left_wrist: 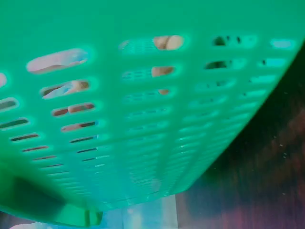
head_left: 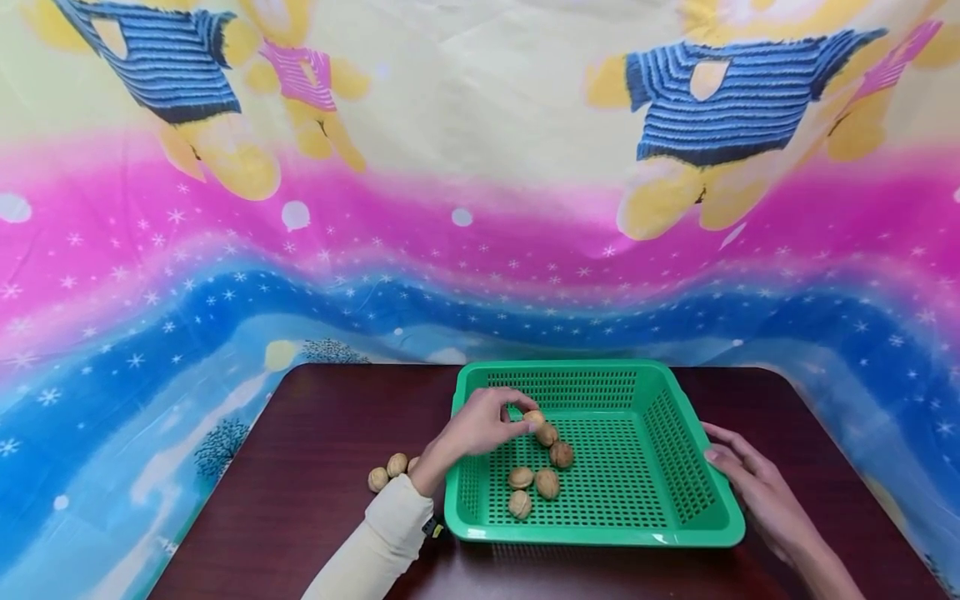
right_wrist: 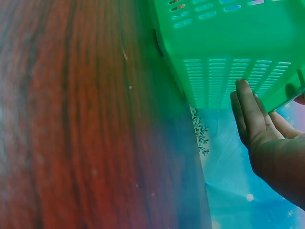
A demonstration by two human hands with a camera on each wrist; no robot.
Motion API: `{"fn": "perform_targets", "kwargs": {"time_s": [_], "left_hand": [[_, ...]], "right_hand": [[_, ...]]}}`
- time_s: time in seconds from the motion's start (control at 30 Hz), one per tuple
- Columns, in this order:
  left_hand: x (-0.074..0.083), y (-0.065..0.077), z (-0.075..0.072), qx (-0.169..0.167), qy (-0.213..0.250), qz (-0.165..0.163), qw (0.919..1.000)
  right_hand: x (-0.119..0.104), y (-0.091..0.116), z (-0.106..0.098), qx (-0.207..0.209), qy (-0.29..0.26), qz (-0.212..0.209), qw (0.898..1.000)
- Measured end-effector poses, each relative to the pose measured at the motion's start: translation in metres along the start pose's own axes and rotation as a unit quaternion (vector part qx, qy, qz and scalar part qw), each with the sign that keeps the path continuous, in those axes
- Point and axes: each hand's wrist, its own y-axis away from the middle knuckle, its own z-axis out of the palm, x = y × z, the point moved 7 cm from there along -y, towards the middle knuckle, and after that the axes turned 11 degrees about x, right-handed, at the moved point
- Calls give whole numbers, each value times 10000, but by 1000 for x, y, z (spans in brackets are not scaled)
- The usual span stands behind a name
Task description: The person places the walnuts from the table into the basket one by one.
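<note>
A green slotted basket stands on the table with several walnuts lying in its left half. Reaching over its left side, my left hand pinches a walnut between thumb and fingertips, just above another walnut. The left wrist view shows mostly the basket's slotted outer wall, and the hand's grip is hidden there. At the basket's right side, my right hand touches the outside near the rim. In the right wrist view, its straight fingers lie along the outer wall.
On the dark wooden table, a few more walnuts lie left of the basket, partly behind the left forearm. A patterned cloth with bears and snowflakes hangs behind the table and shows along its sides.
</note>
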Motion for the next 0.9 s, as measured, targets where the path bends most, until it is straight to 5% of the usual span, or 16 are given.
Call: {"fn": "perform_targets", "kwargs": {"time_s": [0.9], "left_hand": [[2, 5, 8, -292, -846, 289, 9956]], "right_hand": [[2, -1, 0, -11, 167, -158, 9997]]}}
